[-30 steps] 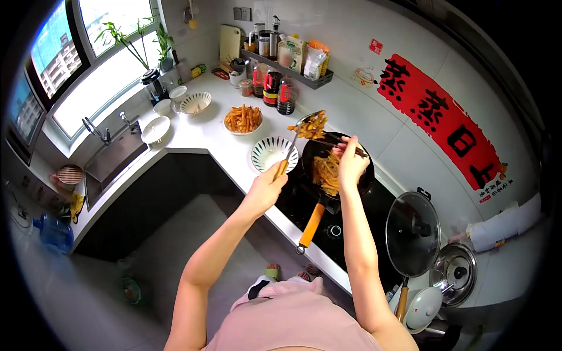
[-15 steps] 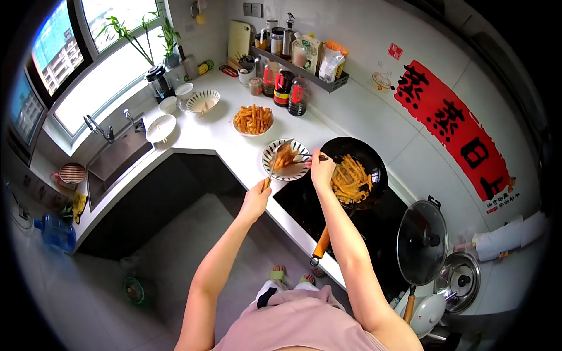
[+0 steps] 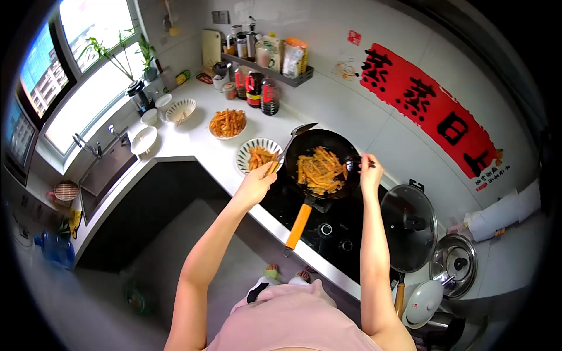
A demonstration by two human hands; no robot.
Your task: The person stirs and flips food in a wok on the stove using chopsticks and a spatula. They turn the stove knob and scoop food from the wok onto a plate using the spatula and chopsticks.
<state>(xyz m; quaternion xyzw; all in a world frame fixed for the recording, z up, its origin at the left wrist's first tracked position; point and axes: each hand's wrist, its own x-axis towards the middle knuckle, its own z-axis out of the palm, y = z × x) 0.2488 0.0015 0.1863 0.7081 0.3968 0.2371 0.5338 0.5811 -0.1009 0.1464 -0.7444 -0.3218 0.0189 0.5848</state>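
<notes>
My left hand (image 3: 256, 182) grips the wooden handle of a metal spatula (image 3: 290, 143), whose blade rests at the near rim of the black wok (image 3: 345, 153). The wok sits on the dark cooktop and holds a heap of orange-brown fried strips (image 3: 319, 169); its orange handle (image 3: 298, 226) points toward me. My right hand (image 3: 370, 171) holds dark chopsticks (image 3: 356, 165) at the wok's right rim. Left of the wok a striped bowl (image 3: 244, 153) holds a small pile of the same strips (image 3: 258, 156).
A second plate of strips (image 3: 227, 123) sits further back on the white counter. Sauce bottles (image 3: 259, 92) and a spice rack line the wall. Empty bowls (image 3: 179, 109) and a sink (image 3: 99, 175) lie left. A glass lid (image 3: 408, 228) and pots (image 3: 455, 266) stand right.
The spatula went from above the wok to the striped bowl, left strips there, and is now back at the wok. My right hand moved from the bowl to the wok's right rim.
</notes>
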